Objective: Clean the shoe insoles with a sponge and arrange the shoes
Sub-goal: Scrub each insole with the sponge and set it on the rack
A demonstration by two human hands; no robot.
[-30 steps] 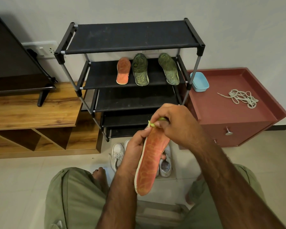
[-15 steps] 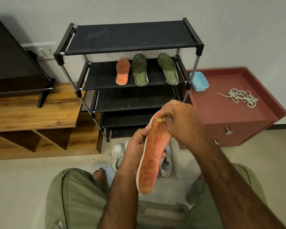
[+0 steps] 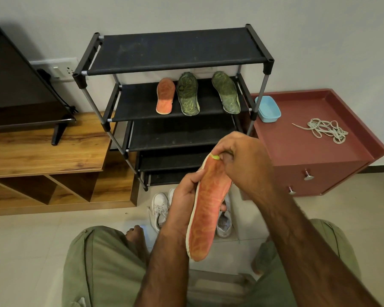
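Orange fabric over a pale foam edge: the insole you hold in front of the shoe rack, below its lowest shelf, looks light, thin and bendy. Your left hand grips it at mid-length, thumb on the near edge, fingers wrapped behind. Your right hand is curled round a yellow-green sponge, only a sliver of it showing, pressed at the insole's far end.

Judgement: the insole will flex under pressure, so back it from behind where you scrub. If wetted, it may turn slippery.

On the rack's second shelf lie a matching orange insole and two green insoles, patterned faces up. White shoes stand on the tiled floor at the rack's foot. Right of the rack, a blue tub and a loose bundle of laces rest on a red cabinet.
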